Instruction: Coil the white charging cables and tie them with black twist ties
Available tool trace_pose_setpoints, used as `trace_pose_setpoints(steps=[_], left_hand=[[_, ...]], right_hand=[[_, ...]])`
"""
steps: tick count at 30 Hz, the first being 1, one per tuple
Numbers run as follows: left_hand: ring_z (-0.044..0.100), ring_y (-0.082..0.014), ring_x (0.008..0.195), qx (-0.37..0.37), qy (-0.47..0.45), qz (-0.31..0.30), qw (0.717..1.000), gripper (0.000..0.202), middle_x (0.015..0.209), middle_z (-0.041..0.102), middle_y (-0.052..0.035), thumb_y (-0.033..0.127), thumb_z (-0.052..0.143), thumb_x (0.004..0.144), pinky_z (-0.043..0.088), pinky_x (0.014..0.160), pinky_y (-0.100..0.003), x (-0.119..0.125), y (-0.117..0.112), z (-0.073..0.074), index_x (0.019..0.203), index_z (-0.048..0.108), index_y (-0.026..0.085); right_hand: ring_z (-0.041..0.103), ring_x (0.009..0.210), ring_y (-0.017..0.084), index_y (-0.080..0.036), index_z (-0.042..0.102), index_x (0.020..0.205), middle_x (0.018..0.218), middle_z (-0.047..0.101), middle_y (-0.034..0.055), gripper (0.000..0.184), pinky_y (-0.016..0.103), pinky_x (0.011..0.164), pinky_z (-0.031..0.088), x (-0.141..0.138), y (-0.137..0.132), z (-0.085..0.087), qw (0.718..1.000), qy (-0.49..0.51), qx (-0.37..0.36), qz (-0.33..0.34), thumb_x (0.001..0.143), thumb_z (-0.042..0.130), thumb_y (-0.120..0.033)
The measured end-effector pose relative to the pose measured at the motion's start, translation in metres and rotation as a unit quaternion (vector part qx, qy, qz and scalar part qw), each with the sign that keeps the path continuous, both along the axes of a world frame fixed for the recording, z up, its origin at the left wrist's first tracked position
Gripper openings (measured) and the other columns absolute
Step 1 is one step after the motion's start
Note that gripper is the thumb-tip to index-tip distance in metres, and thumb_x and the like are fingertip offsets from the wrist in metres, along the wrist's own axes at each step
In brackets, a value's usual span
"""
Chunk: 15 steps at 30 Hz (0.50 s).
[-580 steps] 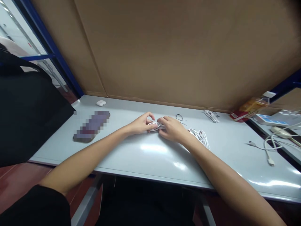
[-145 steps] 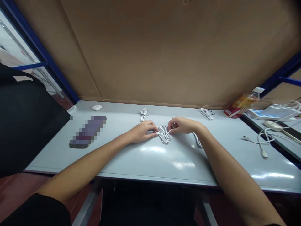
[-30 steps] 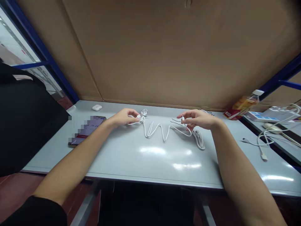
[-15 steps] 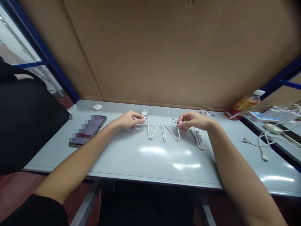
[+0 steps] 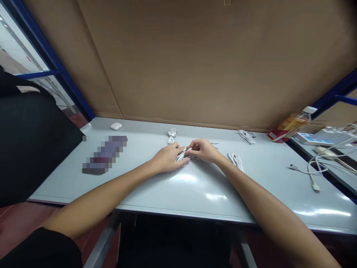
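Near the middle of the grey table (image 5: 156, 190), a white cable (image 5: 182, 154) is gathered into a small bundle between my hands. My left hand (image 5: 169, 158) wraps its fingers round the bundle from the left. From the right, my right hand (image 5: 202, 149) pinches the other side of it, its fingertips close to my left thumb. Just behind lies a coiled white cable bound with a dark tie (image 5: 172, 135). Thin black ties (image 5: 214, 143) lie behind my right hand, partly covered by it. Another folded white cable (image 5: 236, 160) rests beside my right forearm.
One more coiled white cable (image 5: 246, 136) lies at the back right, near a tilted drink bottle (image 5: 290, 125). Loose white cables (image 5: 315, 167) spread over the right side. A blurred-out phone (image 5: 106, 154) and a white earbud case (image 5: 116, 126) are on the left. Cardboard (image 5: 178, 67) walls the back.
My hands have come together from either side. The white cable, earlier laid out in zigzag folds between them, is now squeezed into a compact bundle.
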<state>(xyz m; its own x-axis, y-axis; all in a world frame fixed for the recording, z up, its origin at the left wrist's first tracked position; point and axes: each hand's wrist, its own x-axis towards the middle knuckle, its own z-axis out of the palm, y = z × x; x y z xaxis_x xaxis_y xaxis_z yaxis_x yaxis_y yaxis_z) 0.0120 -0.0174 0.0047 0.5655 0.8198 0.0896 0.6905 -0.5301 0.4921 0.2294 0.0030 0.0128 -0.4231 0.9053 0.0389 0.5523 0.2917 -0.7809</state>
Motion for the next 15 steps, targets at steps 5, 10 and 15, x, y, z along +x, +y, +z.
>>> trace_pose_setpoints(steps=[5,10,15], left_hand=[[0.058,-0.0242,0.083,0.020,-0.035,-0.028,0.999,0.039,0.086,0.062,-0.0067,0.049,0.044,0.100,0.039,0.072,-0.033,-0.008,0.009,-0.003,0.100,0.070,0.019],[0.056,-0.0192,0.069,-0.044,-0.113,-0.006,0.993,0.030,0.074,0.064,-0.0007,0.046,0.055,0.094,0.035,0.064,-0.030,-0.012,0.014,0.003,0.094,0.070,0.020],[0.063,-0.0178,0.068,-0.204,-0.219,0.012,0.954,0.056,0.093,0.070,-0.0046,0.048,0.068,0.088,0.045,0.064,-0.031,-0.015,0.015,0.003,0.136,0.052,0.023]], right_hand=[[0.066,0.067,0.018,-0.019,0.068,0.091,0.078,0.071,0.0045,0.037,0.028,0.060,0.047,-0.010,-0.003,0.000,0.998,0.042,-0.028,-0.028,0.080,0.074,-0.054],[0.065,0.089,0.022,-0.021,0.063,0.123,0.124,0.063,0.0140,0.052,0.036,0.078,0.053,-0.007,-0.007,-0.002,0.984,-0.050,0.170,0.018,0.081,0.074,-0.050],[0.059,0.114,0.030,-0.027,0.045,0.150,0.132,0.060,0.0143,0.069,0.041,0.091,0.049,-0.011,-0.017,0.003,0.950,-0.149,0.258,0.095,0.089,0.069,-0.049]])
